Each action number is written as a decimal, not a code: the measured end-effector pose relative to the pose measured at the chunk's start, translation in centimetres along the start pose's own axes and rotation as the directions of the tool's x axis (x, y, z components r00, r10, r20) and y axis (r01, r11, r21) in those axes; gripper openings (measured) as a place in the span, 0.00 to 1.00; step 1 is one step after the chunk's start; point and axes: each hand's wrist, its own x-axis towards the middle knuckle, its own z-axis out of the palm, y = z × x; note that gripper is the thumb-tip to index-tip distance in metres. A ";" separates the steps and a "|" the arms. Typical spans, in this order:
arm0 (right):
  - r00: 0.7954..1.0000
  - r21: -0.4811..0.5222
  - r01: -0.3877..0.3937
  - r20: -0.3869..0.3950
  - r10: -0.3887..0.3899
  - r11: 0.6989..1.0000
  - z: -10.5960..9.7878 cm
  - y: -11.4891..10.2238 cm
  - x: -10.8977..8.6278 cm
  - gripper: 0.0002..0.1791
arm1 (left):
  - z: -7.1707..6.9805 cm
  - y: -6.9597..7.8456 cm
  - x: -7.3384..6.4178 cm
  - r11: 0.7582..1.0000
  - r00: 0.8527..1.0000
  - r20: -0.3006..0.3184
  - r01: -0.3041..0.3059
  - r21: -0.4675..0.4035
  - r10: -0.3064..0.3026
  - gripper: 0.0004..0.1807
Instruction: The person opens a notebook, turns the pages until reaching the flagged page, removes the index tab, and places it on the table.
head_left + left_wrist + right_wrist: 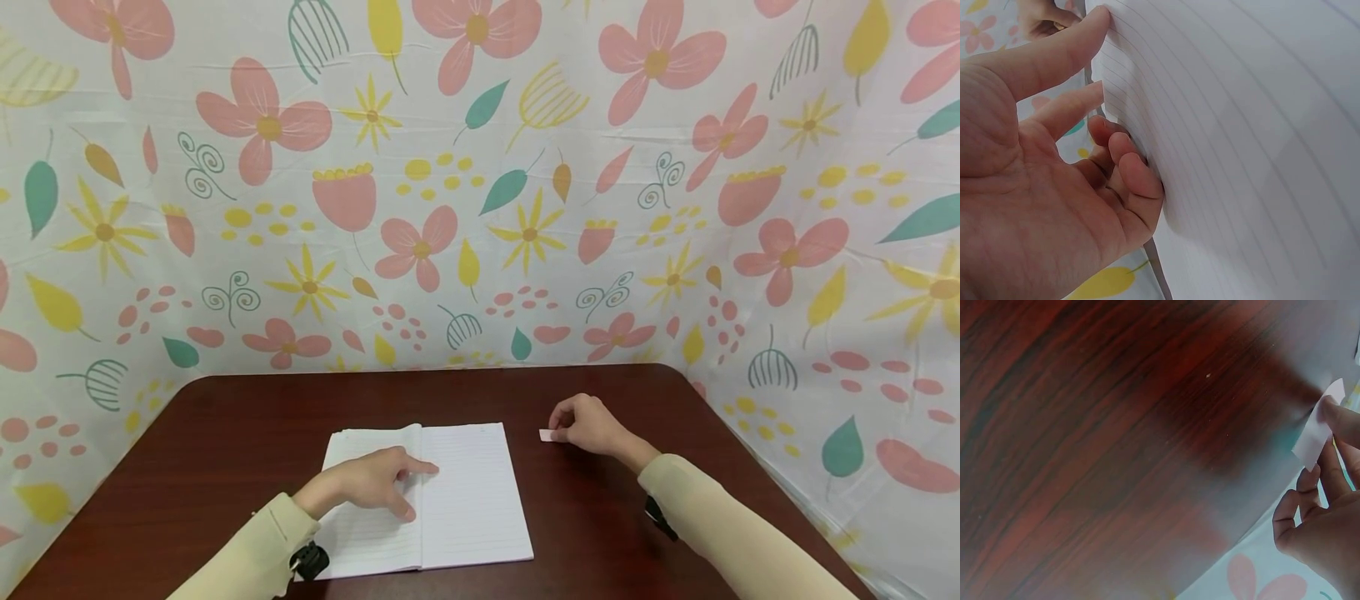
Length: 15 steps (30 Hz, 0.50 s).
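An open lined notebook (472, 500) lies on the dark wooden table, its two pages spread flat. My left hand (375, 479) rests on it near the centre fold, thumb and index finger stretched out against the page. In the left wrist view the other fingers of that left hand (1085, 162) are bent at the lined page (1229, 137). To the right of the notebook, my right hand (590, 425) pinches a small pale paper slip (546, 435). The right wrist view shows the slip (1315, 434) as a narrow pinkish-white strip under the thumb, held above the table.
The dark red-brown table (247, 433) has rounded far corners. A white cloth (480, 317) with pink, yellow and green flower prints hangs behind it and along the right side. Dark devices (309, 560) are strapped at both wrists.
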 end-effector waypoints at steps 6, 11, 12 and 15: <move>1.000 -0.024 -0.011 -0.004 0.011 1.000 0.1 -0.3 0.1 0.06 | 0.3 -1.7 0.7 1.000 1.000 0.000 -0.016 -0.006 0.016 0.36; 1.000 -0.016 0.007 0.010 -0.007 1.000 0.1 -0.3 0.1 0.04 | 1.4 -6.9 2.8 0.996 0.996 -0.009 -0.088 0.014 0.088 0.37; 1.000 -0.012 0.007 0.015 -0.007 1.000 0.1 -0.3 0.1 0.03 | 1.3 -6.4 2.6 0.996 0.996 -0.008 -0.084 0.023 0.084 0.37; 1.000 0.001 -0.001 0.025 0.001 1.000 0.2 -0.2 0.2 0.01 | 1.1 -5.8 2.4 0.996 0.997 0.005 -0.078 0.039 0.078 0.37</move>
